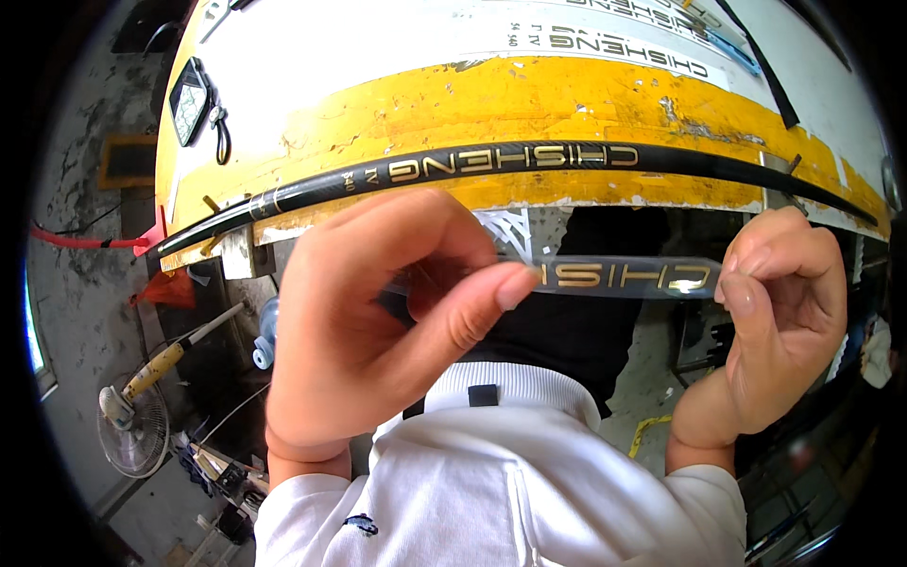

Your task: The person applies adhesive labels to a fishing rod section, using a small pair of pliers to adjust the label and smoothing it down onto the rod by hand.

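Observation:
A clear strip with gold lettering, a transfer decal by its look [619,276], is stretched level in front of my body. My left hand [378,312] pinches its left part between thumb and curled fingers, covering some of the letters. At the strip's right end, my right hand [784,293] grips it with thumb and fingertips. Just beyond both hands lies a long black tapered rod [515,163] with gold lettering along it. It rests on small brackets at the table's near edge, and neither hand touches it.
The worktable [378,118] has a worn yellow front band and a white top. On it lie a phone [191,102] with a strap, printed decal sheets [628,52], a blue pen-like tool [732,49] and a black strap [765,76]. A fan [135,425] stands at lower left.

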`<state>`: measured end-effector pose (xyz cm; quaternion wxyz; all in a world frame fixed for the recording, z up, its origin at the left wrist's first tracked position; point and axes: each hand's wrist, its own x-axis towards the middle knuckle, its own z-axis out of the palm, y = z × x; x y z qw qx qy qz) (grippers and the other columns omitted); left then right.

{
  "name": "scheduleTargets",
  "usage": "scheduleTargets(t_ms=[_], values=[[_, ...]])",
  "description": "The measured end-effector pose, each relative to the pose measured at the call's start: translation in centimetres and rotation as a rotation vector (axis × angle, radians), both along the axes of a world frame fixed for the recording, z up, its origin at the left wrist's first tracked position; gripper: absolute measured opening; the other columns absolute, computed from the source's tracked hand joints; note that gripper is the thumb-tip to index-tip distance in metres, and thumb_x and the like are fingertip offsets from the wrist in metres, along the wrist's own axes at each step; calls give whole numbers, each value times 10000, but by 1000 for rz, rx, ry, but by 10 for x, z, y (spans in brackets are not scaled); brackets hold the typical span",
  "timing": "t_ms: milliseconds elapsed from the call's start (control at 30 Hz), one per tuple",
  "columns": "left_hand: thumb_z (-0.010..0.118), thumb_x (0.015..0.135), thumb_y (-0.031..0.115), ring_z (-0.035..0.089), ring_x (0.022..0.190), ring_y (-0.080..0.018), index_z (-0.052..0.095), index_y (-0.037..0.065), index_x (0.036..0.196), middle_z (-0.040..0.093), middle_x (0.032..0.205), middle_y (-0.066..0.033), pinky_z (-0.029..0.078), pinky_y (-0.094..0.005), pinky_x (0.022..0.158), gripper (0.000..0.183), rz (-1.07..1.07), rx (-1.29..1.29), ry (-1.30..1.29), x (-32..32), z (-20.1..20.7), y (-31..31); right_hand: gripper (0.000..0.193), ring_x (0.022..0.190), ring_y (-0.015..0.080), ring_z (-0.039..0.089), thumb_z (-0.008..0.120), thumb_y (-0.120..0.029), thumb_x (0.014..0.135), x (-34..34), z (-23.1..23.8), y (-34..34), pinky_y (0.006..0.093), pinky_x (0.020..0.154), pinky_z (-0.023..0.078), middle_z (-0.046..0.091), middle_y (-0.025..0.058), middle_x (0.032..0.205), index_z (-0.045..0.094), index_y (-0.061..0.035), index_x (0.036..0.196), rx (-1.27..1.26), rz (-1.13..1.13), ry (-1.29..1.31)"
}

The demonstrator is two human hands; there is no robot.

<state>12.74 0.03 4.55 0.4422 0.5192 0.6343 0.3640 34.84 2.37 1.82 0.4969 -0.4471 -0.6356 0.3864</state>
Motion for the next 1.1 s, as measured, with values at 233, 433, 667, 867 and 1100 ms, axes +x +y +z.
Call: scheduleTargets(t_ms=[233,433,667,867,1100], values=[[745,758,110,431,620,-101,523,-8,694,506,650,-21,317,-228,588,259,33,41,227,4,-8,27,253,746,104,474,576,152,753,-7,-24,28,203,701,391,524,61,868,532,-25,929,23,-92,-66],[735,747,62,416,587,-89,531,-4,686,501,624,-17,315,-226,553,223,31,17,446,6,-15,40,306,715,89,480,640,176,718,-14,-42,41,198,666,371,538,53,861,539,-25,925,49,-102,-184],[729,724,40,389,537,-82,513,9,659,475,591,-6,280,-227,510,228,-1,19,557,10,-19,44,344,693,92,479,656,194,689,1,-42,48,201,629,343,537,52,818,547,-23,933,122,108,-386],[725,725,35,363,516,-69,508,19,658,463,588,-3,248,-223,490,228,17,6,577,12,-22,47,362,686,93,477,662,188,694,0,-47,55,198,624,347,536,55,809,543,-20,965,219,172,-411],[704,735,9,353,523,-53,512,21,672,454,590,3,239,-216,491,202,-57,-5,559,6,-20,50,387,680,91,477,658,191,696,-1,-51,54,197,624,354,537,58,808,536,-17,998,232,156,-322]])
